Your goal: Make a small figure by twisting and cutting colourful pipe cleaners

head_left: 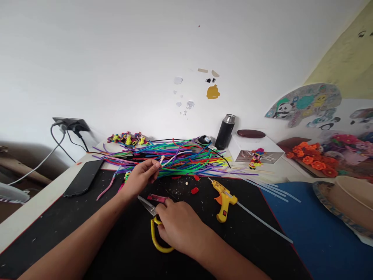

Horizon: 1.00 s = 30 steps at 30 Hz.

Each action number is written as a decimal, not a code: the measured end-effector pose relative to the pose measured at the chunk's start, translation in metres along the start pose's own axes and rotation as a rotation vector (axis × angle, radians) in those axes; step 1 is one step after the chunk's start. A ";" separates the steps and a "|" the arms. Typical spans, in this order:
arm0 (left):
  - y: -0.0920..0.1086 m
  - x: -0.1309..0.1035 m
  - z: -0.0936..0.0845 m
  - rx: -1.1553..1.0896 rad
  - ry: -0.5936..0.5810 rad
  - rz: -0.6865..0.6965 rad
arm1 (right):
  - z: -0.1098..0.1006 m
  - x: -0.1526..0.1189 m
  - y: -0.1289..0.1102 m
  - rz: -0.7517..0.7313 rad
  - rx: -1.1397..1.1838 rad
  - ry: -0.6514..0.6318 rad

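Observation:
My left hand pinches a small cream-coloured piece between thumb and fingertips, in front of the pile of coloured pipe cleaners. Lower and to the right, my right hand is over the yellow-handled scissors, whose blades point up and left. Its fingers are curled, partly hidden, and touch or lie beside a pink-red tool; whether they grip it or the scissors is unclear. Small red pieces and a cream bead lie on the black mat.
A yellow glue gun with a long glue stick lies right of my right hand. A phone is at the left. Behind stand a black flask, a white box and a small figure. Orange flowers are at the right.

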<state>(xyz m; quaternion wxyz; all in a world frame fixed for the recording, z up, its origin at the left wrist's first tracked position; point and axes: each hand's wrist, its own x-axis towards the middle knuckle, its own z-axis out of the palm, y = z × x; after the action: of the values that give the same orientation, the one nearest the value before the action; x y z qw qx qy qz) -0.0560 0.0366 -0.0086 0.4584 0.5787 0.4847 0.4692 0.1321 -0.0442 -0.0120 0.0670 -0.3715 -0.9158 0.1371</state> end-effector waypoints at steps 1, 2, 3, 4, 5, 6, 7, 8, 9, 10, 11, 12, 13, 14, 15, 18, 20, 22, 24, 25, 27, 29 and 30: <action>0.003 0.001 0.000 -0.012 0.011 0.003 | 0.001 0.001 0.001 0.023 0.049 0.017; 0.006 0.002 -0.001 -0.022 0.020 0.006 | 0.002 0.001 0.002 0.047 0.106 0.031; 0.011 0.003 -0.001 -0.026 0.029 0.013 | 0.002 0.001 0.003 0.070 0.169 0.044; 0.016 0.004 -0.002 -0.023 0.039 0.025 | 0.002 0.002 0.003 0.093 0.238 0.052; 0.022 0.006 -0.003 -0.011 0.045 0.041 | 0.002 0.002 0.004 0.114 0.310 0.057; 0.028 0.007 -0.005 0.006 0.051 0.063 | 0.001 0.002 0.005 0.132 0.384 0.056; 0.035 0.009 -0.006 0.026 0.052 0.083 | 0.000 0.002 0.005 0.145 0.452 0.050; 0.041 0.011 -0.007 0.046 0.052 0.106 | -0.002 0.002 0.006 0.155 0.507 0.036; 0.048 0.014 -0.009 0.058 0.055 0.130 | -0.004 0.002 0.007 0.158 0.544 0.017; 0.053 0.016 -0.009 0.059 0.060 0.154 | -0.005 0.001 0.008 0.152 0.561 -0.006; 0.057 0.019 -0.009 0.047 0.069 0.180 | -0.007 0.001 0.009 0.134 0.557 -0.028; 0.061 0.022 -0.009 0.025 0.076 0.204 | -0.008 0.001 0.010 0.108 0.537 -0.051; 0.063 0.025 -0.007 -0.005 0.084 0.226 | -0.008 0.001 0.011 0.076 0.507 -0.072; 0.064 0.027 -0.005 -0.035 0.090 0.244 | -0.008 0.000 0.010 0.044 0.472 -0.091; 0.064 0.029 -0.002 -0.059 0.093 0.258 | -0.008 0.000 0.010 0.017 0.435 -0.103; 0.062 0.030 0.005 -0.036 0.081 0.254 | -0.004 -0.001 0.005 -0.010 0.339 -0.101; 0.061 0.028 0.008 0.055 0.053 0.224 | -0.001 -0.002 0.002 0.005 0.315 -0.101; 0.062 0.024 0.008 0.153 0.032 0.201 | 0.000 -0.001 0.002 0.030 0.343 -0.117; 0.064 0.021 0.005 0.234 0.034 0.194 | 0.000 0.000 0.004 0.070 0.425 -0.126; 0.066 0.020 0.004 0.279 0.040 0.192 | 0.000 0.002 0.006 0.096 0.490 -0.119; 0.071 0.017 0.001 0.397 0.067 0.190 | 0.002 0.005 0.011 0.169 0.671 -0.082; 0.074 0.015 -0.001 0.544 0.127 0.202 | 0.005 0.010 0.015 0.257 0.916 -0.034; 0.076 0.014 -0.002 0.620 0.172 0.212 | 0.005 0.013 0.017 0.279 1.072 -0.025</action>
<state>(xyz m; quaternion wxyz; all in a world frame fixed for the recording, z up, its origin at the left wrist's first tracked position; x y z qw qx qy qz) -0.0472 0.0421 0.0678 0.1666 0.6960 0.5782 0.3917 0.1331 -0.0249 -0.0220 0.2172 -0.4017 -0.6604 0.5962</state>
